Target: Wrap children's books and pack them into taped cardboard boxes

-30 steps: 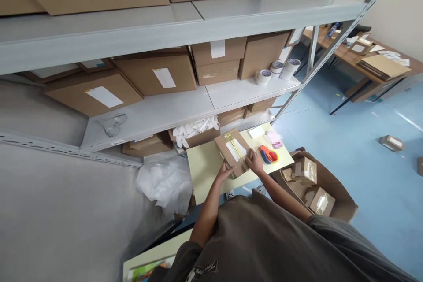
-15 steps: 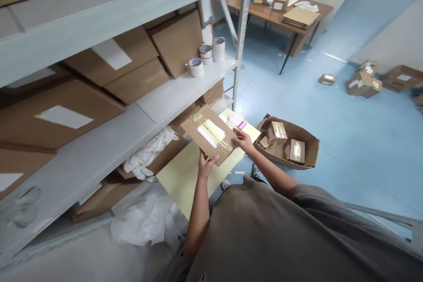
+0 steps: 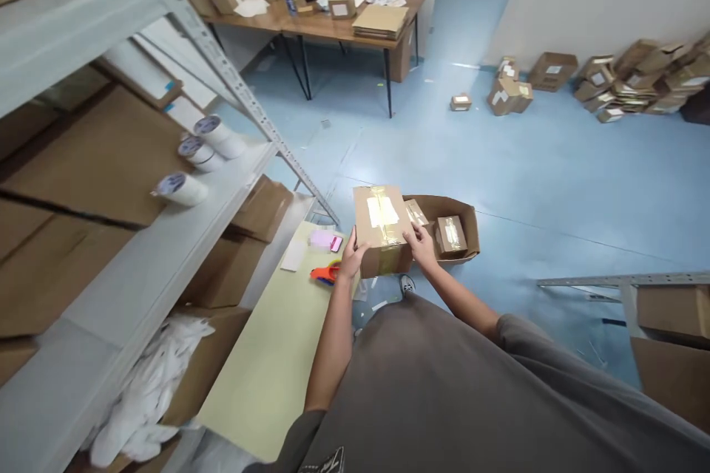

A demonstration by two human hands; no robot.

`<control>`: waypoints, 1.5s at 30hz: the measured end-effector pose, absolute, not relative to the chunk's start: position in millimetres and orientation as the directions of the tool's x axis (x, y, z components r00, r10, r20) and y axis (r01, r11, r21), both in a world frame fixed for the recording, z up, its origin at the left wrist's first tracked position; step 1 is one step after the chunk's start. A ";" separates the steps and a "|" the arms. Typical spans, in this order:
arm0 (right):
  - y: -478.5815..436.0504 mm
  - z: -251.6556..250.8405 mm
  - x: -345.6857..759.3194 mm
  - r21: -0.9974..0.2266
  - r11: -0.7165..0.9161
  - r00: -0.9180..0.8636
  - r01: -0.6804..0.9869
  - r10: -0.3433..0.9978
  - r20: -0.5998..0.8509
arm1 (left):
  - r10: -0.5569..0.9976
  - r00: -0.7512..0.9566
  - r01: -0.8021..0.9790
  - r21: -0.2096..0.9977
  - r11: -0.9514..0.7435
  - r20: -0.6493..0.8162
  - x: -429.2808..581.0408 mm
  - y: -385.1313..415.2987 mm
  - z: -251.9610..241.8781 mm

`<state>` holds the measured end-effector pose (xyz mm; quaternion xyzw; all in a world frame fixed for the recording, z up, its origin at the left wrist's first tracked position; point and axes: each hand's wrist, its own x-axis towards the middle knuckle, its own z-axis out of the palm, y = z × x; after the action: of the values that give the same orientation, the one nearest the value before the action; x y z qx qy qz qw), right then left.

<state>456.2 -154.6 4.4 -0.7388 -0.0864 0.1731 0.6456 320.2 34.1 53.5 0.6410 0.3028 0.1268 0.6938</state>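
1. Cardboard box (image 3: 373, 235) in this person's hands looks closed up from where I stand: glossy yellowish tape (image 3: 390, 259) runs over the top and down the near face, and a white label (image 3: 382, 211) sits on the upper side
2. I see no loose flap on the faces turned my way, so the sealing and labelling there look done; setting the box down is not done, as it is held up beside the yellow table (image 3: 266, 362)
3. Just beyond it stands an open carton (image 3: 470, 228); the held box overlaps its near left part in my line of sight, and I cannot tell whether they touch
4. Inside the carton lie a taped, labelled parcel (image 3: 451, 235) and a second parcel (image 3: 416, 211), partly hidden
5. Left hand (image 3: 351, 259) grasps the box at its near left edge, thumb over the top, the other fingers mostly out of sight
6. Right hand (image 3: 422, 245) grasps the opposite side near the corner, so the two hands are spread just to the box's width
7. On the table, an orange-and-blue tool (image 3: 322, 273) lies near the left wrist, held by neither hand
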 end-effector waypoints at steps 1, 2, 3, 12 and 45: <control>-168.8 0.2 470.3 -0.980 -0.173 0.944 -0.102 0.295 -0.150 | 0.534 0.797 0.244 0.960 0.140 -0.281 346.4 26.4 50.0; -183.1 -3.9 482.9 -0.975 -0.193 0.959 -0.110 0.237 -0.155 | 0.502 0.809 0.279 0.952 0.129 -0.305 372.1 18.7 46.7; -197.1 -7.8 494.0 -0.970 -0.210 0.970 -0.123 0.181 -0.162 | 0.467 0.821 0.311 0.943 0.114 -0.327 397.5 11.1 43.9; -291.2 -41.8 551.4 -0.892 -0.234 0.916 -0.387 -0.210 -0.343 | 0.121 0.942 0.329 0.930 -0.165 -0.312 598.9 -58.7 38.1; -56.3 26.1 488.2 -0.968 -0.220 0.653 0.122 0.752 -0.089 | 0.879 0.469 0.254 0.966 -0.040 -0.086 295.3 69.8 37.7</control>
<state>488.2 -56.3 26.1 -0.7262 -0.3010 0.2878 0.5470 295.3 69.8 37.7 0.6617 0.4279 0.2869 0.5447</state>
